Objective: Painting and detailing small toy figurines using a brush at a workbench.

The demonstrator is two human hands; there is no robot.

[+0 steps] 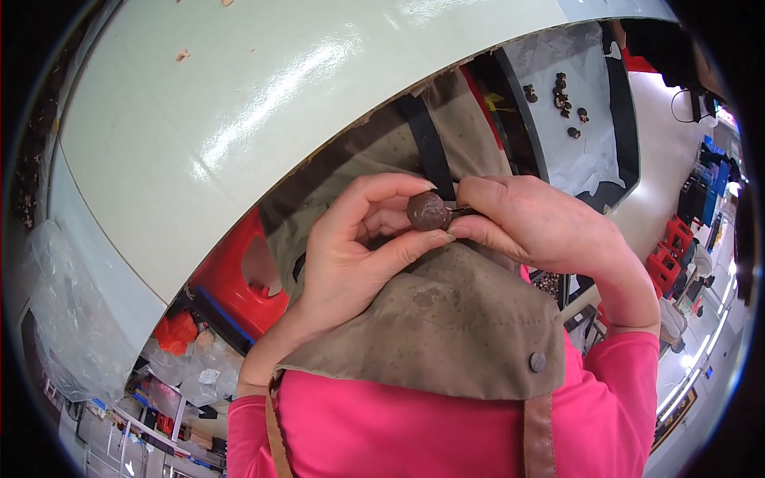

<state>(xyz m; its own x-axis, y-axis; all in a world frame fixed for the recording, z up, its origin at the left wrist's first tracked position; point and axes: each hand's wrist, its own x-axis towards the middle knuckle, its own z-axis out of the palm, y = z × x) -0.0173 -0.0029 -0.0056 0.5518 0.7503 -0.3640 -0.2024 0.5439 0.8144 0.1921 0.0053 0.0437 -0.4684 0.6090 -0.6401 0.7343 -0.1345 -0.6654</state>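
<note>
Between the thumb and fingertips of my left hand (358, 247) is a small round brown ball-like piece (427, 211), its surface rough with a few pale flecks. My right hand (534, 219) is closed around a thin dark tool (464, 212) that reaches the right side of the ball. Most of that tool is hidden by the fingers, so its kind does not show. Both hands meet in front of my chest, above a brown apron (430, 327).
A pale glossy table (239, 119) curves across the upper left, with small chips (182, 55) on it. At upper right, several dark brown pieces (562, 95) lie on white sheeting (594, 151). A red stool (243, 275) stands below the table; clear plastic bags (76, 311) hang far left.
</note>
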